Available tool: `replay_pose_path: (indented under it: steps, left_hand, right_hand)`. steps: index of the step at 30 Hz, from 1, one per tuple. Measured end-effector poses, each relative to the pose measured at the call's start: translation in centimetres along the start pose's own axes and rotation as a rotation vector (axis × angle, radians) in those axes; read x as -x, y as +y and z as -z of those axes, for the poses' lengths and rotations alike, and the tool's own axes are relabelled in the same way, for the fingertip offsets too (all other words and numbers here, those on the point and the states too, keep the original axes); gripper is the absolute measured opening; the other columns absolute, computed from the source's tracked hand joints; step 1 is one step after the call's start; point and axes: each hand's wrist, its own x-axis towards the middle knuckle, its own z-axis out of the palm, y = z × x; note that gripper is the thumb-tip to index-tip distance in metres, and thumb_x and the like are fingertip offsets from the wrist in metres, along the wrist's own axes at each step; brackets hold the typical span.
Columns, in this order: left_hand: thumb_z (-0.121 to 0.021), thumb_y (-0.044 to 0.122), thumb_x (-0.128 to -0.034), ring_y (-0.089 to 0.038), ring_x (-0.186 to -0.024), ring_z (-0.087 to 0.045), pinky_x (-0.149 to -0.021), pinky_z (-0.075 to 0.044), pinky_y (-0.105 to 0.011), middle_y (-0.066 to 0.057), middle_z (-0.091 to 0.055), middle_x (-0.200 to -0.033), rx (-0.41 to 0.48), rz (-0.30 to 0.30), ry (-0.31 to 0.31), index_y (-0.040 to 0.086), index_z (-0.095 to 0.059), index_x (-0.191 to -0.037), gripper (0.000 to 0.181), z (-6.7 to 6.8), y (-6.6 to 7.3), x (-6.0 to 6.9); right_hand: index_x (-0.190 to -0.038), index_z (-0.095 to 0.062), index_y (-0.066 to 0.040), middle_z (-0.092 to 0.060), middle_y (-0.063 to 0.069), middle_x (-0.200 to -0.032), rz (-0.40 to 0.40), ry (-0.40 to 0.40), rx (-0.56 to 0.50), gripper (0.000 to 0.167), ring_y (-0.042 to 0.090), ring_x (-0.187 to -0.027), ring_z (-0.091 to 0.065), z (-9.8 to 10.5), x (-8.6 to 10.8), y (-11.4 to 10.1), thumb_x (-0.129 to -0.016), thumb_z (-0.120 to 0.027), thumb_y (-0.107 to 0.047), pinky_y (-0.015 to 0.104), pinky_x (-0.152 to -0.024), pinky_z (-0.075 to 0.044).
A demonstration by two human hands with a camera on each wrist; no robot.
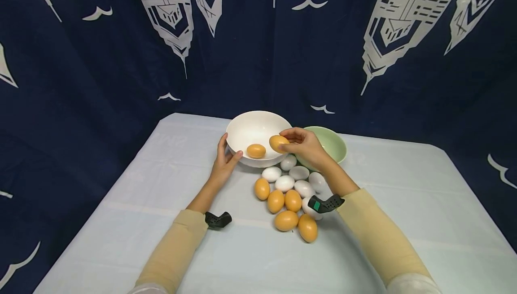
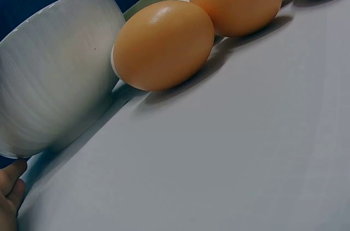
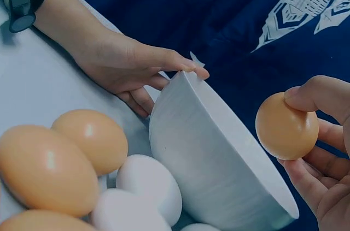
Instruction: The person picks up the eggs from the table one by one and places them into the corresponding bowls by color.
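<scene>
Over the near right rim of a white bowl (image 1: pixel 253 128), my right hand (image 1: pixel 308 148) pinches a brown egg (image 1: pixel 278 143) between thumb and fingertips. The right wrist view shows that egg (image 3: pixel 281 132) just above the rim. My left hand (image 1: pixel 221 164) grips the bowl's left side, thumb at the rim and fingers against the outer wall. One brown egg (image 1: pixel 256 151) lies inside the bowl. In front of the bowl, several white eggs (image 1: pixel 284 183) and several brown eggs (image 1: pixel 286 220) lie close together on the table.
A green bowl (image 1: pixel 333 143) stands right of the white one, partly behind my right hand. Both bowls are near the back edge of the white-covered table (image 1: pixel 133 222). Behind it hangs a dark blue curtain (image 1: pixel 250 69) with white printed buildings.
</scene>
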Motion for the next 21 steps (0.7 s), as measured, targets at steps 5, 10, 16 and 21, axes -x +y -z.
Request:
replay_pose_path:
  steps: [5,10,16,21]
  left_hand:
    - [-0.057,0.019,-0.1004,-0.043,-0.136,-0.034,-0.108,-0.038,-0.044,-0.013,-0.002,-0.162,-0.002,0.008,0.009,0.018,-0.005,-0.157,0.076,-0.1,0.0,-0.1]
    - [-0.057,0.021,-0.1003,-0.042,-0.135,-0.036,-0.107,-0.039,-0.042,-0.013,-0.003,-0.162,-0.005,0.025,0.016,0.02,-0.006,-0.156,0.076,0.0,0.0,0.0]
    - [-0.057,0.02,-0.1001,-0.042,-0.137,-0.033,-0.108,-0.038,-0.042,-0.014,-0.001,-0.161,0.013,0.04,0.004,0.017,-0.004,-0.157,0.078,0.1,0.2,0.0]
    - [-0.058,0.016,-0.0995,-0.044,-0.136,-0.033,-0.108,-0.038,-0.043,-0.02,-0.002,-0.16,0.023,0.06,-0.014,0.009,-0.004,-0.156,0.078,0.1,2.4,0.5]
  right_hand:
    - [-0.119,-0.061,0.005,-0.064,0.014,-0.113,0.002,-0.022,-0.02,0.041,0.021,-0.097,-0.061,-0.8,-1.1,-0.1,-0.082,-0.076,-0.005,0.022,-0.08,-0.053]
    - [-0.116,-0.062,0.007,-0.065,0.016,-0.109,0.006,-0.02,0.007,0.04,0.021,-0.094,-0.062,-2.0,-2.2,0.3,-0.08,-0.077,-0.003,0.022,-0.078,-0.053]
    - [-0.115,-0.064,0.006,-0.065,0.018,-0.112,0.001,-0.028,0.09,0.04,0.026,-0.098,-0.062,-3.1,-3.3,0.3,-0.08,-0.077,-0.006,0.026,-0.083,-0.053]
    - [-0.114,-0.065,0.004,-0.066,0.018,-0.113,0.003,-0.026,0.152,0.039,0.028,-0.101,-0.062,-3.9,-4.3,0.1,-0.079,-0.077,-0.008,0.032,-0.088,-0.052]
